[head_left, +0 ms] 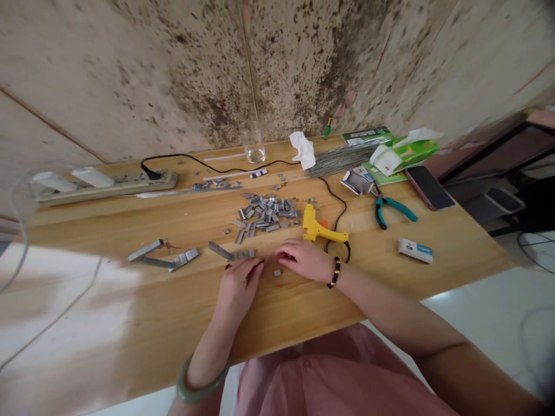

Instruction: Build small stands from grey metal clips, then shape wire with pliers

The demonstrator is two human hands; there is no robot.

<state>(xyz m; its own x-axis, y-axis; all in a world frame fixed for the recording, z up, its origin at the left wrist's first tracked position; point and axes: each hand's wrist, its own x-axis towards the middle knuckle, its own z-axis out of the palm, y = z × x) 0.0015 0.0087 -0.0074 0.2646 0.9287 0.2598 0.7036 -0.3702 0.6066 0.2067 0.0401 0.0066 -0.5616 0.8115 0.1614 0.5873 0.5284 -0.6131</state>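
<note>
My left hand [240,286] rests at the table's front, its fingers closed together against the near side of an angled piece built from grey staple strips [221,251]. Whatever is in those fingertips is hidden. Just to the right, my right hand [306,260] has its thumb and fingers pinched, with anything between them too small to name. A short staple block [277,273] lies alone below the right fingertips. Behind both hands spreads a pile of loose staple strip pieces [269,211]. Farther left lies a second bent shape of joined staple strips [156,262].
A yellow glue gun [323,228] lies beyond my right hand, its black cord running behind. To the right are teal-handled pliers [396,206], a small box [415,251] and a phone [430,188]. A glass [255,151] and a power strip [160,180] stand along the wall.
</note>
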